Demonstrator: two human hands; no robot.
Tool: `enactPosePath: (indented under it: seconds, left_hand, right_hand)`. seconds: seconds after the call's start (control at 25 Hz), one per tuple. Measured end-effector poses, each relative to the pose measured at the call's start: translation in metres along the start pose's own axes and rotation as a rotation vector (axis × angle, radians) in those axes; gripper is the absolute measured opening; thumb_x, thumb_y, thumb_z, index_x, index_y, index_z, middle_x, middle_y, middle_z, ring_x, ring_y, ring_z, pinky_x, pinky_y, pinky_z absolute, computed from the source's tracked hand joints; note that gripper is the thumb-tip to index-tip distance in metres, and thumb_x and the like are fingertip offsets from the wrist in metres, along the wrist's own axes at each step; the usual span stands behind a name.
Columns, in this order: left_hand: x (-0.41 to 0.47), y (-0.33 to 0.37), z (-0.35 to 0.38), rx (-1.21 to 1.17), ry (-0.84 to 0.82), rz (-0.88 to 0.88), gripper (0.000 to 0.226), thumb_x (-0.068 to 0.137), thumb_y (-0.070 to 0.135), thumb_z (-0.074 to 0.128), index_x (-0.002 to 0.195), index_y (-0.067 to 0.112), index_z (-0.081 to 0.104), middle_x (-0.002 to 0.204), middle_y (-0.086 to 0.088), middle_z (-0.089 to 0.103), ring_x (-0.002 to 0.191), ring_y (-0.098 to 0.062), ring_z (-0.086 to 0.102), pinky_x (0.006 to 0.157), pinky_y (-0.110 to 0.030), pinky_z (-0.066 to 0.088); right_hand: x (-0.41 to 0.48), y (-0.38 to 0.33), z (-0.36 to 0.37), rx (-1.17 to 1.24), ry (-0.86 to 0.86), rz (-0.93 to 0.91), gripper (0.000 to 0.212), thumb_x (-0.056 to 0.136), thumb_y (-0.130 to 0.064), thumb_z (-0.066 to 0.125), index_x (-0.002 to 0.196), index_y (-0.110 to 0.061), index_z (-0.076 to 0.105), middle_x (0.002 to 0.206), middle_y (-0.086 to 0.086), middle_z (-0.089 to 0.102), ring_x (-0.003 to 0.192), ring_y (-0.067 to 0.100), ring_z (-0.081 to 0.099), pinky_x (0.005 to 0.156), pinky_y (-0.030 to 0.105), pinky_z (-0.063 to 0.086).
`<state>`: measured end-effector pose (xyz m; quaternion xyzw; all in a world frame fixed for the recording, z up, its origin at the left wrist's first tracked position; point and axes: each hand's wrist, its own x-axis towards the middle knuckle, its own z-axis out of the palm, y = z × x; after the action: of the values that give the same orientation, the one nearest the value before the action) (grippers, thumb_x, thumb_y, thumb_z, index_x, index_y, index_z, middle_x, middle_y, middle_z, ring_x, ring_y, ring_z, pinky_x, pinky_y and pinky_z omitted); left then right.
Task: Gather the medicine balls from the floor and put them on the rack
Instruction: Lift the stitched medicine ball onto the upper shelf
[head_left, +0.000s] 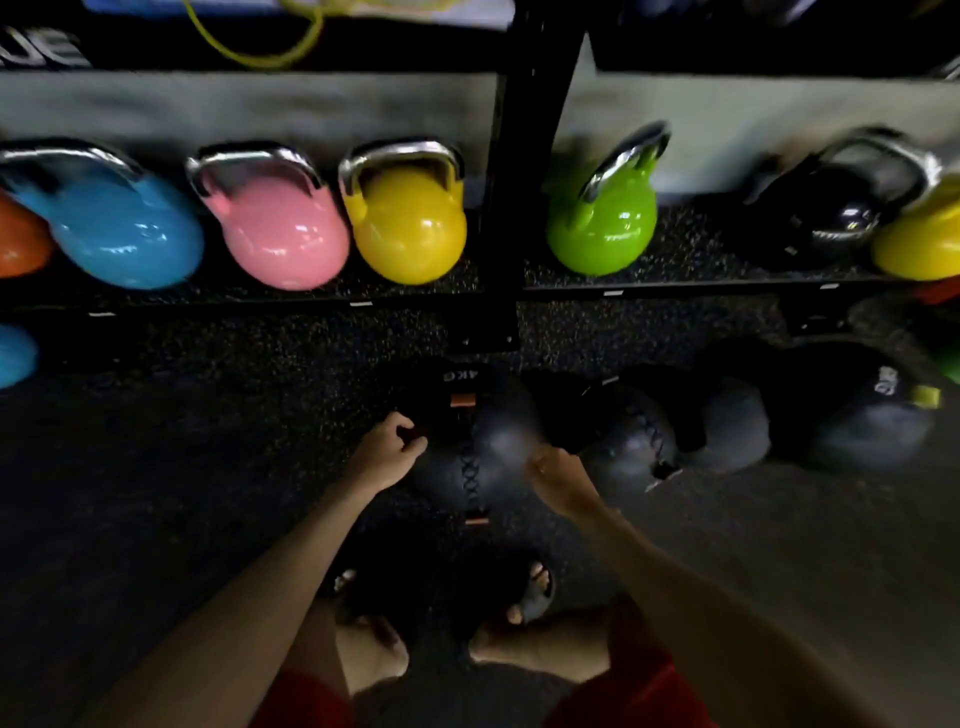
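Several black medicine balls lie in a row on the dark speckled floor in front of the rack (524, 156). The nearest ball (483, 447) has orange tags, white lacing and a "4 KG" mark. My left hand (387, 452) hovers at its left side and my right hand (556, 475) at its right side, both with loosely curled fingers that hold nothing; I cannot tell whether they touch the ball. To the right lie a laced ball (636, 441), another ball (732, 426) and a larger ball (857, 415) with a yellow-green tag.
The rack's low shelf (675, 283) carries kettlebells: blue (124, 234), pink (280, 234), yellow (410, 223), green (602, 223), black (836, 218) and another yellow (919, 244). A black upright post divides the shelf. My feet (441, 597) stand just behind the nearest ball.
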<state>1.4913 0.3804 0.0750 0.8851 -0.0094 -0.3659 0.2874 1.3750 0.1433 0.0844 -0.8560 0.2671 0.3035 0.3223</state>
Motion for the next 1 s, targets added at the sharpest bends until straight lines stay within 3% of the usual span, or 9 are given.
enactPosePath:
  seconds: [0.08, 0.16, 0.24, 0.32, 0.44, 0.6, 0.8, 1.0]
  left_hand:
    - [0.042, -0.036, 0.033, -0.084, -0.042, -0.05, 0.046, 0.096, 0.042, 0.06, 0.133, 0.016, 0.05, 0.124, -0.01, 0.054, 0.11, -0.024, 0.057, 0.08, -0.029, 0.041]
    - [0.088, -0.073, 0.061, -0.144, -0.045, -0.092, 0.053, 0.095, 0.047, 0.059, 0.138, 0.019, 0.047, 0.135, -0.01, 0.05, 0.122, -0.026, 0.052, 0.085, -0.029, 0.039]
    - [0.131, -0.107, 0.084, -0.241, -0.014, -0.121, 0.059, 0.092, 0.055, 0.059, 0.141, 0.025, 0.044, 0.14, -0.009, 0.047, 0.125, -0.024, 0.05, 0.091, -0.03, 0.039]
    - [0.174, -0.137, 0.105, -0.398, -0.005, -0.143, 0.066, 0.088, 0.063, 0.058, 0.144, 0.034, 0.04, 0.14, 0.0, 0.044, 0.123, -0.019, 0.047, 0.098, -0.036, 0.04]
    - [0.227, -0.176, 0.132, -0.645, -0.07, -0.128, 0.074, 0.083, 0.073, 0.055, 0.147, 0.042, 0.035, 0.138, 0.018, 0.042, 0.126, -0.01, 0.042, 0.107, -0.044, 0.039]
    - [0.267, -0.208, 0.154, -0.954, -0.273, -0.019, 0.082, 0.08, 0.082, 0.05, 0.148, 0.038, 0.041, 0.149, 0.011, 0.049, 0.135, -0.012, 0.048, 0.111, -0.039, 0.039]
    - [0.287, -0.197, 0.153, -1.001, -0.273, 0.05, 0.082, 0.08, 0.084, 0.047, 0.144, 0.033, 0.049, 0.144, 0.008, 0.055, 0.133, -0.012, 0.051, 0.116, -0.038, 0.035]
    - [0.276, -0.206, 0.155, -1.009, -0.239, 0.038, 0.084, 0.074, 0.086, 0.053, 0.144, 0.04, 0.047, 0.148, 0.013, 0.049, 0.134, -0.01, 0.047, 0.118, -0.039, 0.032]
  right_hand:
    - [0.051, 0.035, 0.042, 0.083, -0.001, 0.068, 0.033, 0.103, -0.017, 0.04, 0.111, 0.002, 0.066, 0.116, 0.025, 0.065, 0.105, 0.042, 0.064, 0.083, 0.042, 0.05]
    - [0.097, 0.065, 0.078, 0.161, 0.053, 0.151, 0.037, 0.105, -0.027, 0.041, 0.118, -0.003, 0.065, 0.119, 0.022, 0.065, 0.108, 0.04, 0.063, 0.086, 0.04, 0.049]
    - [0.142, 0.097, 0.115, 0.448, 0.146, 0.284, 0.044, 0.102, -0.042, 0.047, 0.118, -0.004, 0.065, 0.118, 0.022, 0.066, 0.102, 0.036, 0.063, 0.087, 0.042, 0.051]
    - [0.197, 0.146, 0.159, 0.734, 0.291, 0.395, 0.062, 0.094, -0.059, 0.052, 0.12, -0.004, 0.061, 0.117, 0.023, 0.066, 0.099, 0.034, 0.063, 0.09, 0.049, 0.054]
    - [0.246, 0.181, 0.202, 0.936, 0.468, 0.449, 0.1, 0.07, -0.093, 0.042, 0.129, -0.012, 0.053, 0.124, 0.015, 0.064, 0.112, 0.035, 0.062, 0.098, 0.056, 0.051]
    - [0.266, 0.163, 0.214, 1.184, 0.556, 0.308, 0.065, 0.1, -0.058, 0.04, 0.143, -0.011, 0.046, 0.137, 0.005, 0.054, 0.128, 0.024, 0.05, 0.114, 0.047, 0.038]
    - [0.292, 0.17, 0.217, 1.322, 0.477, 0.099, 0.085, 0.083, -0.081, 0.051, 0.145, -0.023, 0.051, 0.142, -0.004, 0.057, 0.131, 0.015, 0.054, 0.114, 0.042, 0.039]
    - [0.287, 0.174, 0.225, 1.289, 0.455, 0.07, 0.082, 0.081, -0.084, 0.046, 0.142, -0.029, 0.053, 0.14, -0.007, 0.059, 0.131, 0.012, 0.053, 0.115, 0.043, 0.038]
